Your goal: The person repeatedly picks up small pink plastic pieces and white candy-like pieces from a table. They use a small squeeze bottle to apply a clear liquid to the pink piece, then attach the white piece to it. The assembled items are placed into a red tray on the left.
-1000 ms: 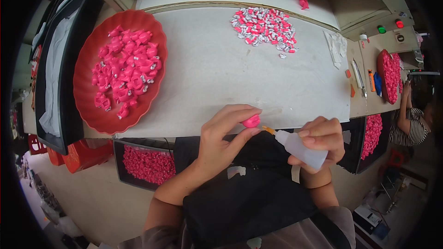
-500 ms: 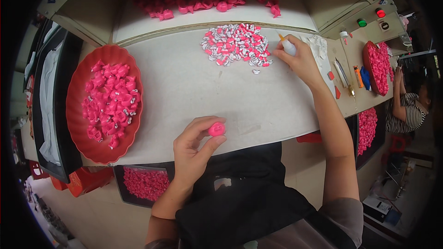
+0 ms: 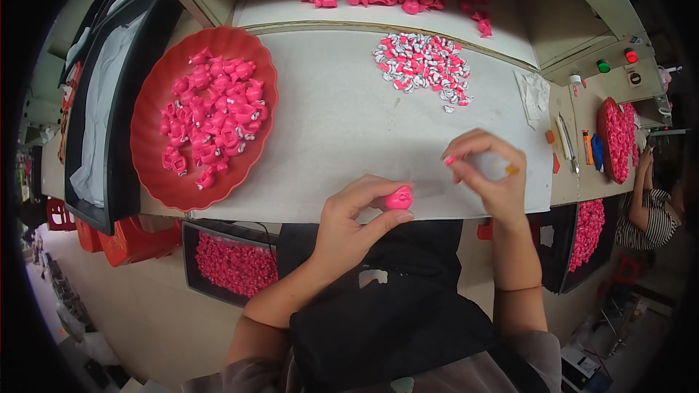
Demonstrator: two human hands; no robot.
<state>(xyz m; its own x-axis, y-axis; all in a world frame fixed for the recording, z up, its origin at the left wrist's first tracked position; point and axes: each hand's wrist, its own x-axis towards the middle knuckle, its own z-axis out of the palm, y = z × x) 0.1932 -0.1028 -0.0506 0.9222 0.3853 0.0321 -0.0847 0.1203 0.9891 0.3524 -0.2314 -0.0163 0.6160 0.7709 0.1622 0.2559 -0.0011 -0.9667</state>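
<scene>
My left hand (image 3: pixel 353 222) pinches a round pink plastic part (image 3: pixel 399 198) between thumb and fingers, above the table's front edge. To its right, my right hand (image 3: pixel 491 175) grips a small pink and white piece (image 3: pixel 448 161) at the fingertips. The orange tip (image 3: pixel 512 170) of a small bottle shows by the palm of that hand; its body is mostly hidden. Farther back lies a loose pile of small pink and white pieces (image 3: pixel 422 65). On the left, a red scalloped bowl (image 3: pixel 149 131) holds many pink hollow parts, some with white bits on them.
Pink parts (image 3: pixel 411 4) fill a shelf behind the table. A black tray (image 3: pixel 102 138) stands at the left. At right are crumpled paper (image 3: pixel 535 94), an orange tube (image 3: pixel 587 147) and another bowl (image 3: pixel 608 164) of pink parts. A person in stripes (image 3: pixel 648 218) works beyond it.
My right hand has come back from the pile toward my left hand, now with a small piece at its fingertips. The bottle has shifted into its palm. The whole view has turned somewhat.
</scene>
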